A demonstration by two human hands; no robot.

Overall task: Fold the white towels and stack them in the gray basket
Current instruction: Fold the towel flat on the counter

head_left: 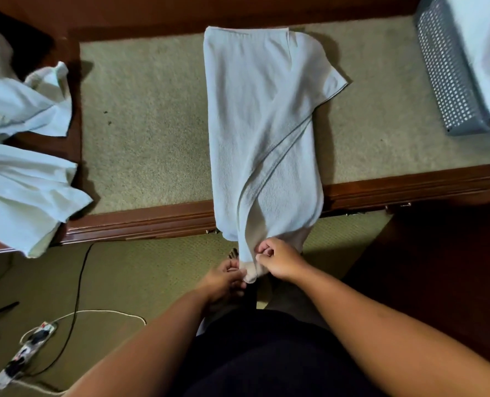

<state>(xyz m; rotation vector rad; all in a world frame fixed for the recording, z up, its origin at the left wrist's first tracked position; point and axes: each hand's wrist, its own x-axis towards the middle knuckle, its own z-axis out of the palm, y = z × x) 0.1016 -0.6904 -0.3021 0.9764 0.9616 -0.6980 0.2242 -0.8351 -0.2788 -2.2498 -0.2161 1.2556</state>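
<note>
Forearms (381, 325) reach in from 6 o'clock and meet just below centre. The left hand (226, 277) pinches the hanging near corner of a white towel (261, 124). The right hand (278, 260), fingers curled, grips the same end beside it. The towel runs toward 12 o'clock along a felt-topped table (146, 124). A gray basket (450, 75) holding a folded towel (484, 53) sits at 2 o'clock. Loose towels (23, 167) lie at 9 o'clock, and a power strip (23, 353) at 7.
</note>
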